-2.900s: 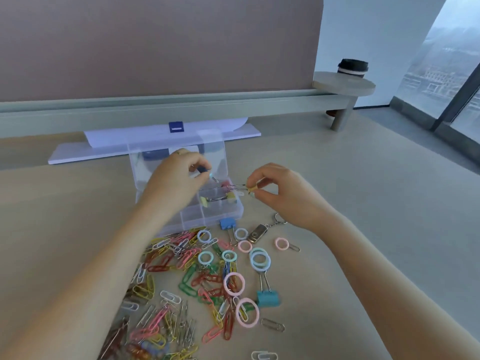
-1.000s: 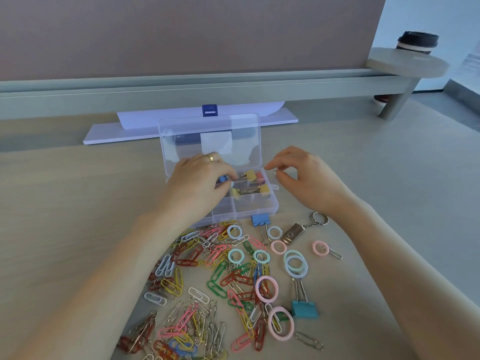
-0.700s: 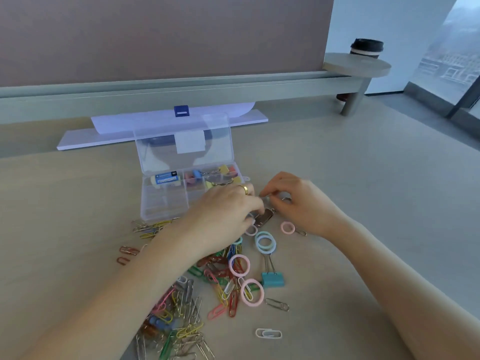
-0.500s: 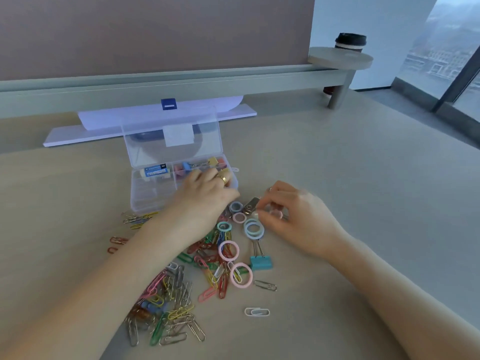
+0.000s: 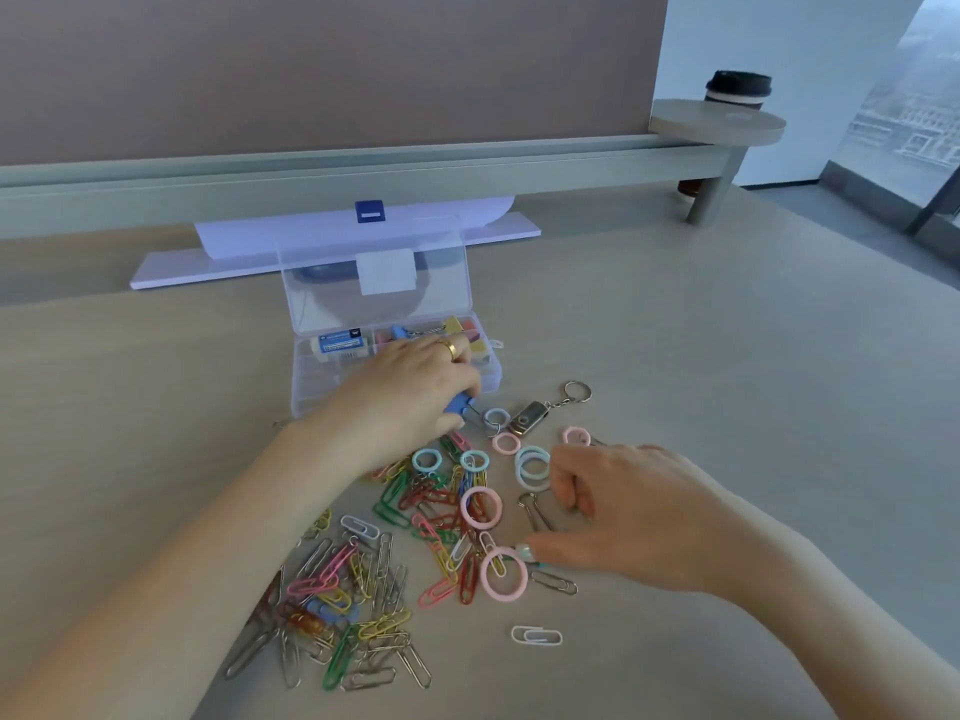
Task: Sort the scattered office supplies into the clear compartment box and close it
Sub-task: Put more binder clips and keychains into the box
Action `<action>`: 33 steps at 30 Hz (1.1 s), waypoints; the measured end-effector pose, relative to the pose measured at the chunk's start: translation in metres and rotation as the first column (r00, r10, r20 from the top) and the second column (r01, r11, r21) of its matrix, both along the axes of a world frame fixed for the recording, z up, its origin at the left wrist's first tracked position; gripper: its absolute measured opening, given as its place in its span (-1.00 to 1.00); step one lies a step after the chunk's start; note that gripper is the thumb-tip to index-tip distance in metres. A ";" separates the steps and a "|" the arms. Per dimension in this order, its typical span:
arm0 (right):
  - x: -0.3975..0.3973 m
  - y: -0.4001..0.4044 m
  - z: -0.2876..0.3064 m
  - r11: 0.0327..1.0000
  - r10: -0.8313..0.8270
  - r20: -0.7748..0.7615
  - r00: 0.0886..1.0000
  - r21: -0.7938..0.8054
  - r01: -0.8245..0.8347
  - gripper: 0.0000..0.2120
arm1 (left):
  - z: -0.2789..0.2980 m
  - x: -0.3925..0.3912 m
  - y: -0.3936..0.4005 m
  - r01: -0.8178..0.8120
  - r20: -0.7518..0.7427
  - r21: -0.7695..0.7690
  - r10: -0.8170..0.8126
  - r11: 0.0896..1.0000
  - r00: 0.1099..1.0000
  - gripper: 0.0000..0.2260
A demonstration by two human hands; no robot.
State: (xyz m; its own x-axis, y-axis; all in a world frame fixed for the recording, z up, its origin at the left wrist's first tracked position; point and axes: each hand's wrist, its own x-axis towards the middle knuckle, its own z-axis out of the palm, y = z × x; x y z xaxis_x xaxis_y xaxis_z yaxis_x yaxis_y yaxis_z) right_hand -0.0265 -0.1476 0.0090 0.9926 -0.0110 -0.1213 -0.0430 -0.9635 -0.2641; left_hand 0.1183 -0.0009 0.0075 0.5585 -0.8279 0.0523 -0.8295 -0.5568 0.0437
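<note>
Clear compartment box [image 5: 488, 379]: on the tabletop [image 5: 727, 407] at 12 o'clock from the clip pile, lid [image 5: 322, 283] raised upright; rear compartments hold a blue-labelled eraser [image 5: 340, 343] and pink and yellow binder clips [image 5: 460, 327]. Left hand [image 5: 410, 389]: laid over the box's front right corner, gold ring [image 5: 449, 348] on one finger, fingers curled, grip closed on a blue binder clip [image 5: 460, 405] just in front of the box. Right hand [image 5: 623, 517]: at 3 o'clock of the pile, fingers curled down onto the tabletop, thumb stretched toward a pink ring [image 5: 503, 573]; a wire handle [image 5: 532, 511] shows beside its fingers, and whether the grip holds anything cannot be told. Paper clips [image 5: 363, 589]: loose, many colours, heaped from 6 to 9 o'clock; one white clip [image 5: 536, 635] apart at 5 o'clock. Plastic rings [image 5: 532, 462]: pink, blue and teal, scattered between the hands. Metal USB drive [image 5: 530, 418] with key ring: at 1 o'clock, near the box. Coffee cup [image 5: 737, 88]: on a round shelf, far at 2 o'clock.
</note>
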 end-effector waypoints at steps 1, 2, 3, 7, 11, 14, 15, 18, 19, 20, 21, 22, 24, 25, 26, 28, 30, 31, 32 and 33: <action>-0.001 -0.001 0.000 1.000 0.015 -0.001 1.000 -0.002 -0.015 -0.60 | 0.002 0.000 0.001 -0.004 -0.030 -0.007 0.004 1.000 1.000 -0.76; -0.002 -0.002 0.001 1.000 0.029 0.000 1.000 -0.006 -0.029 -0.60 | 0.005 0.000 0.002 -0.006 -0.062 -0.020 0.005 1.000 0.998 -0.77; -0.002 -0.002 0.000 0.999 0.040 0.002 0.999 -0.008 -0.040 -0.62 | 0.007 0.001 0.003 -0.005 -0.093 -0.039 0.002 0.999 0.996 -0.78; -0.004 -0.005 0.000 0.999 0.046 0.013 0.999 0.023 -0.046 -0.75 | 0.014 0.004 0.009 -0.057 -0.236 -0.139 0.023 0.989 0.972 -0.84; -0.007 -0.010 0.003 0.998 0.060 -0.009 0.998 0.035 -0.060 -0.81 | 0.010 0.010 0.008 -0.170 -0.203 -0.302 0.110 0.938 0.973 -0.80; -0.007 -0.013 0.011 0.994 0.049 -0.038 0.998 0.098 -0.045 -0.84 | 0.000 0.017 0.001 -0.231 -0.135 -0.400 0.192 0.887 0.972 -0.82; -0.006 -0.015 0.012 0.989 0.041 -0.046 0.998 0.145 -0.034 -0.84 | -0.003 0.019 -0.002 -0.243 -0.105 -0.417 0.219 0.876 0.970 -0.84; 0.000 -0.025 0.013 0.952 0.020 -0.013 1.000 0.306 -0.015 -0.83 | -0.008 0.028 -0.013 -0.258 -0.036 -0.474 0.274 0.842 0.961 -0.83; 0.002 -0.028 0.014 0.939 0.006 0.015 1.000 0.345 -0.011 -0.83 | -0.009 0.029 -0.016 -0.259 -0.021 -0.480 0.284 0.838 0.959 -0.82; 0.004 -0.031 0.015 0.926 -0.005 0.042 0.999 0.376 -0.012 -0.83 | -0.010 0.031 -0.018 -0.258 -0.005 -0.470 0.290 0.844 0.957 -0.82; 0.006 -0.033 0.017 0.914 -0.011 0.067 0.998 0.406 -0.018 -0.83 | -0.011 0.032 -0.019 -0.259 0.010 -0.446 0.294 0.857 0.956 -0.83; 0.009 -0.034 0.019 0.899 -0.012 0.090 0.996 0.437 -0.028 -0.85 | -0.013 0.033 -0.018 -0.261 0.023 -0.414 0.297 0.872 0.955 -0.85; 0.018 -0.035 0.023 0.870 -0.023 0.135 0.991 0.490 -0.047 -0.85 | -0.017 0.036 -0.015 -0.276 0.020 -0.367 0.304 0.888 0.953 -0.87; 0.024 -0.036 0.025 0.856 -0.036 0.159 0.987 0.515 -0.052 -0.83 | -0.017 0.038 -0.014 -0.284 0.011 -0.363 0.309 0.888 0.951 -0.88; 0.031 -0.037 0.027 0.842 -0.054 0.186 0.981 0.537 -0.055 -0.83 | -0.018 0.040 -0.012 -0.289 0.003 -0.363 0.312 0.886 0.950 -0.88; 0.050 -0.038 0.031 0.836 -0.102 0.269 0.958 0.545 -0.064 -0.81 | -0.017 0.044 -0.010 -0.283 -0.012 -0.354 0.298 0.891 0.954 -0.87; 0.072 -0.037 0.032 0.850 -0.139 0.363 0.921 0.521 -0.077 -0.81 | -0.017 0.047 -0.007 -0.269 -0.039 -0.330 0.272 0.905 0.962 -0.84; 0.084 -0.035 0.033 0.860 -0.147 0.404 0.903 0.503 -0.085 -0.81 | -0.017 0.047 -0.006 -0.261 -0.050 -0.321 0.259 0.910 0.965 -0.82; 0.095 -0.032 0.033 0.871 -0.145 0.436 0.888 0.481 -0.094 -0.82 | -0.017 0.048 -0.004 -0.253 -0.057 -0.319 0.248 0.913 0.967 -0.80; 0.107 -0.029 0.033 0.883 -0.132 0.454 0.881 0.457 -0.103 -0.83 | -0.017 0.048 -0.003 -0.251 -0.063 -0.328 0.244 0.911 0.968 -0.79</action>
